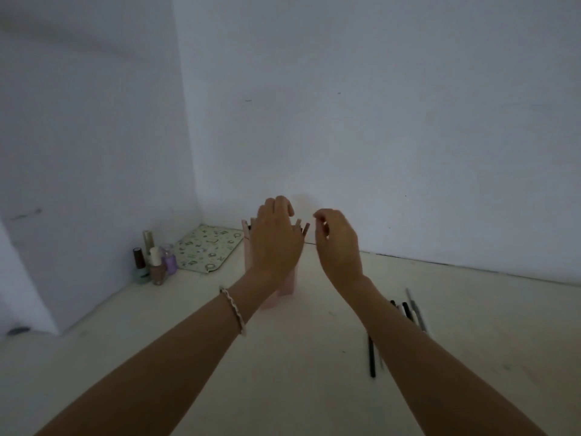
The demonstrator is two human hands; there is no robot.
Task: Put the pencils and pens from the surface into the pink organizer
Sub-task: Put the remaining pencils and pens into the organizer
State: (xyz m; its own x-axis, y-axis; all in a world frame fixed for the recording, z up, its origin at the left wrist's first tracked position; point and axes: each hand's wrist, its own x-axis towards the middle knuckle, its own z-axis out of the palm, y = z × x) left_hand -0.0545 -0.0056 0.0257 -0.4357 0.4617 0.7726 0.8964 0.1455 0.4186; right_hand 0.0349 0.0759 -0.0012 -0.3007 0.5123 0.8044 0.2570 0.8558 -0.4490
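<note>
Pale desk [314, 341] in a wall corner. Pink organizer [287, 286] at center, upright. Pens and pencils [408, 313] loose at 4 o'clock. Nail polish bottles [151, 262] and patterned mat [207, 250] at 10 o'clock.

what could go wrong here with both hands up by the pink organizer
1. The left hand hangs right in front of the tall pink organizer; a bump might tip it, spilling the pens standing inside.
2. The right forearm crosses above the loose pens and pencils on the surface; lowering it could scatter them.
</note>
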